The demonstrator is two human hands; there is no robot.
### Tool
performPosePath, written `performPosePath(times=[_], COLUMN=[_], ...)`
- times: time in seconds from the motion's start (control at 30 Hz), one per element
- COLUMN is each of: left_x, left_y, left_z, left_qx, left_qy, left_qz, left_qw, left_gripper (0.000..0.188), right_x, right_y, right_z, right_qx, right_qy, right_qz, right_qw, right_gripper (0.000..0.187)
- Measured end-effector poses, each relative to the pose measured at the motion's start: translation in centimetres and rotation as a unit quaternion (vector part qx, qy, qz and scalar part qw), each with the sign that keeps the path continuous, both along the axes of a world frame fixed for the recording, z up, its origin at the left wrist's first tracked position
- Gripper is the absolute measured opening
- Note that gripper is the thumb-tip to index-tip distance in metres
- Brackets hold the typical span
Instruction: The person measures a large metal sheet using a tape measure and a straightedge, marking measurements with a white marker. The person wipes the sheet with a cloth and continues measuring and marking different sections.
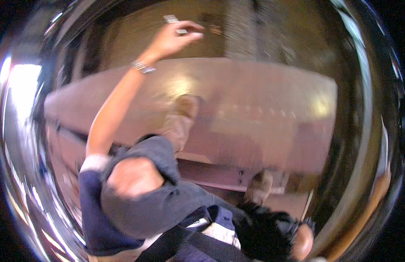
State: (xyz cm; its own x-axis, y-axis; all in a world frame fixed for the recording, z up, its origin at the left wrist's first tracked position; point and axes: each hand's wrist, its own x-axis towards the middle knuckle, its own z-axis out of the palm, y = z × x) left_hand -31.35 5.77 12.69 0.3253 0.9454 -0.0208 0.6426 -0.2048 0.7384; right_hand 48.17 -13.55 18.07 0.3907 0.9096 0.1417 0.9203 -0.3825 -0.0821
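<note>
My left hand [178,38] is stretched forward past the far edge of a dull pinkish metal platform [263,109]. Its fingers are curled round a small pale flat piece [171,18], which sticks out beyond the knuckles and shows again between the fingers. Blur hides what kind of thing it is. A metal-band watch [143,67] circles that wrist. At the far right rim my right hand [382,180] is raised on an outstretched arm, beside a pale narrow upright shape [384,142]. Whether the fingers grip that shape is too smeared to tell.
One of my shoes [185,106] stands on the platform, the other [260,183] on a lower step [207,177]. Beyond the platform lies a brownish floor [159,39]. A long pale curved rail or edge [362,56] runs down the right side. Bright light [25,87] glares at left.
</note>
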Motion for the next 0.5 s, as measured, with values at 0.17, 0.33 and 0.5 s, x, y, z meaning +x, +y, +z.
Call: performPosePath(times=[0.17, 0.33, 0.5], left_x=[1.9, -2.0, 0.3], left_y=[4.0, 0.5, 1.4], left_z=[-1.3, 0.4, 0.0], left_qx=[-0.078, -0.148, -0.213], left_qy=[-0.048, -0.096, -0.124], left_qz=[-0.045, -0.037, -0.151], left_qw=[0.995, 0.984, 0.957], left_gripper=[0.031, 0.031, 0.03], right_x=[-4.7, -29.8, -40.0], right_y=[-6.5, -11.2, -14.4], right_z=[6.8, 9.7, 10.6], right_qx=[-0.008, 0.055, 0.133], right_qy=[0.058, 0.395, 0.483], right_qz=[-0.066, -0.244, -0.344], right_qw=[0.996, 0.884, 0.794], right_gripper=[0.038, 0.042, 0.041])
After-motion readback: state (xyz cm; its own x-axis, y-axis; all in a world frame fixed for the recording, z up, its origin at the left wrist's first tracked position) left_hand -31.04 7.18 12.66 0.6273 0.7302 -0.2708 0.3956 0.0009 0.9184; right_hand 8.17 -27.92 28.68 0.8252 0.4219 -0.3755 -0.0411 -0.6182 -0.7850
